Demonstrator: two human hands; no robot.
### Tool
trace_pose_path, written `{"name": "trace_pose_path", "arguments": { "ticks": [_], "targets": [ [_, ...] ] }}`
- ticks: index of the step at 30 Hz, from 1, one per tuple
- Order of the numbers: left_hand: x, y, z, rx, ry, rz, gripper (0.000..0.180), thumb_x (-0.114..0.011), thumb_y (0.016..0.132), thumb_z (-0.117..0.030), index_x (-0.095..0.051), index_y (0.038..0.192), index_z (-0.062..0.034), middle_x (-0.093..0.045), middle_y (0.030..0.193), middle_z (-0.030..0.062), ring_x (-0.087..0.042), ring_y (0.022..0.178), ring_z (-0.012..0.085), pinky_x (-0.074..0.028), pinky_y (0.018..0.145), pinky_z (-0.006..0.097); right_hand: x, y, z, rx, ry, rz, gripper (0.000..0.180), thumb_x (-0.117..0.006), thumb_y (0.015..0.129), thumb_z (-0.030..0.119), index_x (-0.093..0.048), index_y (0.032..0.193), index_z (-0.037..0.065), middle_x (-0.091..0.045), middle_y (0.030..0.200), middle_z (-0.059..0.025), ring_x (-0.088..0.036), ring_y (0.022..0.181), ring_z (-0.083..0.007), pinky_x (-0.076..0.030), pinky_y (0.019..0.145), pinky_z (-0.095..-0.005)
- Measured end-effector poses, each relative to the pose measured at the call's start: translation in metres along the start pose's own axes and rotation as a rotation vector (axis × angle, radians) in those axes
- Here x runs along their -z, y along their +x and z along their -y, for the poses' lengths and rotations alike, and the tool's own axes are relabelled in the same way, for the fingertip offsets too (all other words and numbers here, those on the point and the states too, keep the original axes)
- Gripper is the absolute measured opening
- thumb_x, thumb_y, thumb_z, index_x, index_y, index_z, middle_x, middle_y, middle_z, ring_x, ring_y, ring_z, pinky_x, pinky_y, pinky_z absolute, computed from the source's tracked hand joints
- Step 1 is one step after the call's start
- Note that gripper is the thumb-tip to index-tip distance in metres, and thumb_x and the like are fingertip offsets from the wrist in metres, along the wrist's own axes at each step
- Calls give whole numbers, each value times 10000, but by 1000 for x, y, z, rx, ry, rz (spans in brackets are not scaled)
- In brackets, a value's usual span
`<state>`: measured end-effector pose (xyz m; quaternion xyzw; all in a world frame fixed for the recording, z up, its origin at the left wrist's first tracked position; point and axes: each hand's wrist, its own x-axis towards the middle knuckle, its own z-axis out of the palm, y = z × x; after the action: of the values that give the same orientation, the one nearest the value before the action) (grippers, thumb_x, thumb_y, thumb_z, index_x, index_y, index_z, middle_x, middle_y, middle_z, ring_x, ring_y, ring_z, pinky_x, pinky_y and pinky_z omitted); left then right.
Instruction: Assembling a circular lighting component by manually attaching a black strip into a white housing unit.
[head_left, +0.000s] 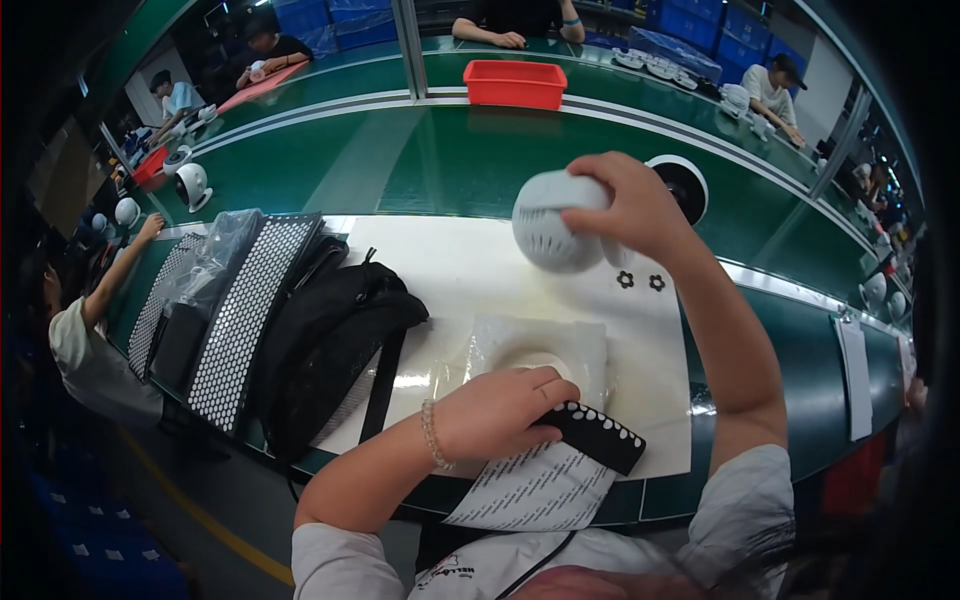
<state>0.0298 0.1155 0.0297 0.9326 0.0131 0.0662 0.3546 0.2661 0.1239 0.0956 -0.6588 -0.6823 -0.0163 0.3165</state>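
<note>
My right hand (pixel 632 205) is wrapped round a white rounded device housing (pixel 556 222) with vent slots, raised over the white work mat (pixel 440 262). My left hand (pixel 505 415) grips a black sheet (pixel 600 437) with a row of white round spots, close to the table's near edge. The sheet's white printed backing (pixel 535 490) hangs toward me. Beyond this hand lies a clear plastic-covered pad (pixel 540 345) with a round hollow, partly hidden by my fingers. Two small black flower-shaped pieces (pixel 641 281) rest on the mat, to the right of the housing.
A black bag (pixel 335 340) and black sheets with white dots (pixel 250 320) lie to the left, with clear plastic wrap (pixel 215 260) on them. Behind my right hand stands a white device with a black face (pixel 684 190). A red bin (pixel 515 84) is across the green belt; several people sit around.
</note>
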Motion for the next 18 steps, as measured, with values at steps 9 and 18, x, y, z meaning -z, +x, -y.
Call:
{"name": "trace_pose_path", "arguments": {
  "ticks": [9,18],
  "targets": [
    [-20,-50,-69,-221,64,-126,294,-531,727,-96,-488,1018,-84,-471,833,62,-535,800,227,-466,640,306,26,-54,98,397,-11,402,385,-594,609,267,-628,891,7,-609,869,-124,-547,855,-289,-435,771,-366],
    [-25,-93,-63,104,-206,-645,286,-677,712,-48,-557,971,-26,-589,839,114,-578,709,221,-458,640,275,-32,-79,110,602,128,-27,193,-624,705,221,-612,827,72,-599,947,-54,-539,895,-227,-389,790,-343]
  ]
}}
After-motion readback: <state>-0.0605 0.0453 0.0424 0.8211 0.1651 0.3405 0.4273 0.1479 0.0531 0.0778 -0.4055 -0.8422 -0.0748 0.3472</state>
